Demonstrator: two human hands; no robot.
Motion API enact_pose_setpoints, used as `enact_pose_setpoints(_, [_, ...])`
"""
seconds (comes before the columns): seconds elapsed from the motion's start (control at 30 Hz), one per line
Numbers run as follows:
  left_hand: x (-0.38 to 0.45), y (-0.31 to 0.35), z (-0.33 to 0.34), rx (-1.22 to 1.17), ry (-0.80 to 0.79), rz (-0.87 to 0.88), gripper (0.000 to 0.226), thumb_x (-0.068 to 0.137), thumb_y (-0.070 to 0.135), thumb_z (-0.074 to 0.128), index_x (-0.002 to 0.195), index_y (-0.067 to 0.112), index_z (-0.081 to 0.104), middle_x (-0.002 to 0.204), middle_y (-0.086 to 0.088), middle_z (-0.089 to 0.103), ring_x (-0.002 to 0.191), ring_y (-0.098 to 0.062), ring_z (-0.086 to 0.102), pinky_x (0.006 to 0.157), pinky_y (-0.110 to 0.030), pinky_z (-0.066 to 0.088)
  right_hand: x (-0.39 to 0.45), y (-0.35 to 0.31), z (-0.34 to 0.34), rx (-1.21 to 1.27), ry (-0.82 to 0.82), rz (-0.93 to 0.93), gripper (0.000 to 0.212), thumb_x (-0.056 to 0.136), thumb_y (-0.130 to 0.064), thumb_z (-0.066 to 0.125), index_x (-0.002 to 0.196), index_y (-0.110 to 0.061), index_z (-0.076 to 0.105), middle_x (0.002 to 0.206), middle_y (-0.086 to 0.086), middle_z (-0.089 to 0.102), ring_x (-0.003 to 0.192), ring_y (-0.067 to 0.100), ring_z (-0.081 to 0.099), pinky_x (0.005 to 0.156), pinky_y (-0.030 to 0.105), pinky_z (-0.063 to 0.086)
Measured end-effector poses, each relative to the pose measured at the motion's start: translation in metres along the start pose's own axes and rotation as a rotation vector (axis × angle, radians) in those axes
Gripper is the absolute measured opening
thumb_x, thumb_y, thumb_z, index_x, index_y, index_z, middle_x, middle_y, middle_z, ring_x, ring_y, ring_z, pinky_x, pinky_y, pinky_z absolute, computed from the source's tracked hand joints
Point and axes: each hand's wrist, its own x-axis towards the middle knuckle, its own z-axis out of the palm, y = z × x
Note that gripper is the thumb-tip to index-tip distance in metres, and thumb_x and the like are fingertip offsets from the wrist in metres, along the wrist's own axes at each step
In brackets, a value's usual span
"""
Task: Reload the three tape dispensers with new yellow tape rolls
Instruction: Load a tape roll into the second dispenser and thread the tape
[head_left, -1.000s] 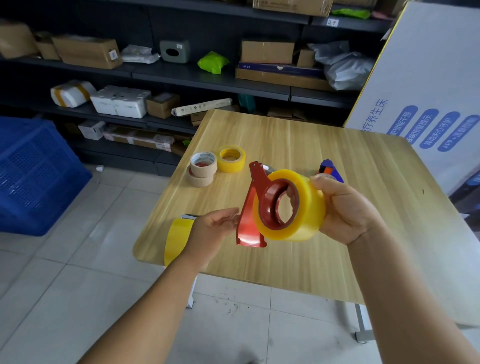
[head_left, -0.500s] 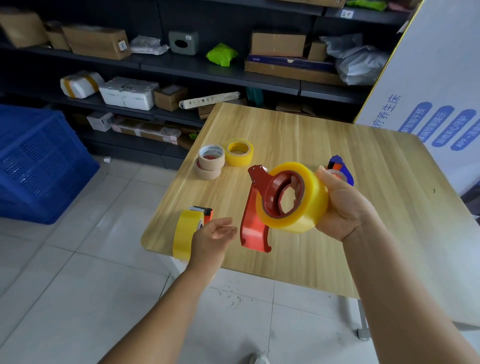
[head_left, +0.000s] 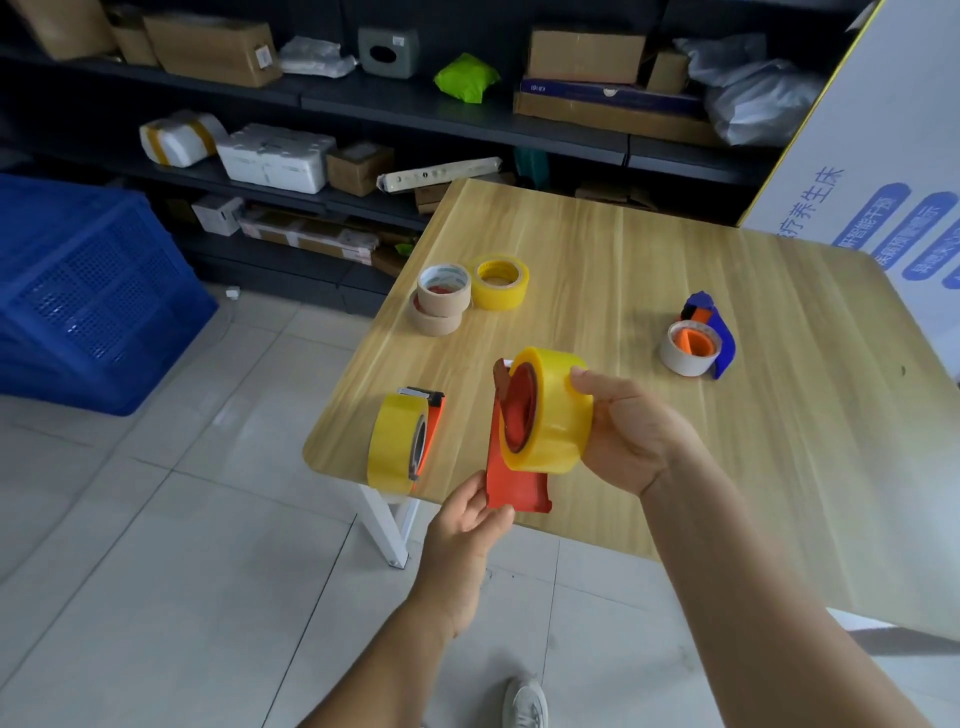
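Your right hand (head_left: 631, 436) grips the yellow roll (head_left: 550, 415) on the red dispenser (head_left: 511, 467); your left hand (head_left: 467, 525) pinches its handle. Second loaded dispenser (head_left: 402, 447), blue dispenser (head_left: 701, 335), spare roll (head_left: 500, 281) on table (head_left: 779, 415).

a light wooden table (head_left: 649, 260) carries the things. near its front left corner a red dispenser with a yellow roll (head_left: 402, 447) stands on edge. farther back, two brown tape rolls (head_left: 440, 304) are stacked, touching a yellow roll (head_left: 500, 282) lying flat just beside them. toward the right side lies a blue dispenser with a white roll (head_left: 698, 343).
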Motion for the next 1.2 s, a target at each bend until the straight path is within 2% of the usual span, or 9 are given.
enact_pose_setpoints(0.13, [0.001, -0.013, 0.001, -0.109, 0.181, -0.046, 0.039, 0.087, 0.01, 0.064, 0.126, 0.015, 0.059, 0.114, 0.002, 0.072, 0.113, -0.011, 0.063, 0.1, -0.028, 0.044, 0.015, 0.019, 0.0, -0.001, 0.034, 0.023, 0.049, 0.087, -0.012, 0.06, 0.132, 0.006, 0.051, 0.136, 0.023, 0.055, 0.127, 0.036, 0.053, 0.103, 0.055, 0.042])
enact_pose_setpoints(0.23, [0.001, -0.019, 0.003, -0.225, 0.318, -0.089, 0.029, 0.091, 0.003, 0.06, 0.12, 0.006, 0.062, 0.108, -0.005, 0.074, 0.107, -0.017, 0.066, 0.096, -0.028, 0.048, 0.022, 0.034, 0.004, -0.003, 0.054, 0.051, 0.05, 0.086, -0.014, 0.063, 0.13, 0.007, 0.053, 0.133, 0.023, 0.058, 0.123, 0.035, 0.056, 0.101, 0.054, 0.045])
enact_pose_setpoints(0.43, [0.001, -0.026, -0.002, -0.322, 0.456, -0.171, 0.027, 0.09, 0.005, 0.062, 0.117, 0.008, 0.064, 0.11, -0.007, 0.07, 0.104, -0.018, 0.065, 0.093, -0.029, 0.047, 0.029, 0.055, 0.01, -0.06, 0.093, 0.056, 0.016, 0.097, -0.013, 0.053, 0.092, 0.0, 0.062, 0.071, 0.01, 0.07, 0.059, 0.019, 0.069, 0.048, 0.031, 0.056])
enact_pose_setpoints(0.5, [0.002, -0.026, -0.004, -0.327, 0.454, -0.182, 0.027, 0.09, 0.004, 0.061, 0.117, 0.008, 0.064, 0.11, -0.007, 0.07, 0.103, -0.018, 0.065, 0.094, -0.03, 0.047, 0.03, 0.06, 0.012, -0.083, 0.096, 0.072, 0.012, 0.095, -0.007, 0.053, 0.092, -0.001, 0.062, 0.063, 0.008, 0.071, 0.052, 0.017, 0.069, 0.044, 0.03, 0.054])
enact_pose_setpoints(0.67, [0.001, -0.02, -0.004, -0.329, 0.394, -0.198, 0.018, 0.092, 0.009, 0.06, 0.108, 0.014, 0.067, 0.109, -0.004, 0.069, 0.106, -0.018, 0.063, 0.102, -0.032, 0.044, 0.033, 0.071, 0.013, -0.106, 0.006, 0.106, 0.023, 0.091, 0.007, 0.046, 0.103, -0.006, 0.062, 0.094, 0.014, 0.067, 0.082, 0.029, 0.065, 0.081, 0.048, 0.053])
enact_pose_setpoints(0.7, [0.001, -0.019, -0.005, -0.335, 0.391, -0.202, 0.016, 0.092, 0.009, 0.06, 0.106, 0.015, 0.066, 0.109, -0.003, 0.069, 0.106, -0.018, 0.063, 0.102, -0.032, 0.044, 0.033, 0.073, 0.013, -0.098, 0.008, 0.104, 0.023, 0.092, 0.007, 0.047, 0.103, -0.007, 0.062, 0.096, 0.014, 0.067, 0.083, 0.029, 0.065, 0.082, 0.048, 0.053])
enact_pose_setpoints(0.9, [0.002, -0.018, -0.008, -0.332, 0.439, -0.244, 0.031, 0.093, 0.007, 0.058, 0.124, 0.009, 0.06, 0.104, 0.001, 0.066, 0.109, -0.02, 0.058, 0.1, -0.031, 0.041, 0.035, 0.08, 0.012, -0.081, 0.02, 0.088, 0.017, 0.096, 0.001, 0.049, 0.104, -0.008, 0.061, 0.088, 0.009, 0.069, 0.062, 0.015, 0.071, 0.05, 0.028, 0.057])
enact_pose_setpoints(1.03, [0.005, -0.018, -0.013, -0.31, 0.486, -0.281, 0.026, 0.094, 0.007, 0.056, 0.119, 0.011, 0.061, 0.113, -0.005, 0.064, 0.111, -0.022, 0.057, 0.107, -0.035, 0.04, 0.038, 0.081, 0.016, -0.062, 0.005, 0.075, 0.021, 0.098, -0.002, 0.046, 0.116, -0.005, 0.058, 0.089, 0.008, 0.068, 0.058, 0.01, 0.07, 0.046, 0.021, 0.053])
enact_pose_setpoints(1.2, [0.018, -0.015, -0.018, -0.311, 0.505, -0.297, 0.022, 0.094, 0.008, 0.056, 0.115, 0.014, 0.06, 0.116, -0.008, 0.064, 0.109, -0.021, 0.057, 0.103, -0.033, 0.04, 0.047, 0.077, 0.022, -0.042, 0.005, 0.071, 0.016, 0.099, -0.005, 0.045, 0.105, -0.007, 0.06, 0.086, 0.008, 0.067, 0.054, 0.008, 0.069, 0.044, 0.02, 0.052])
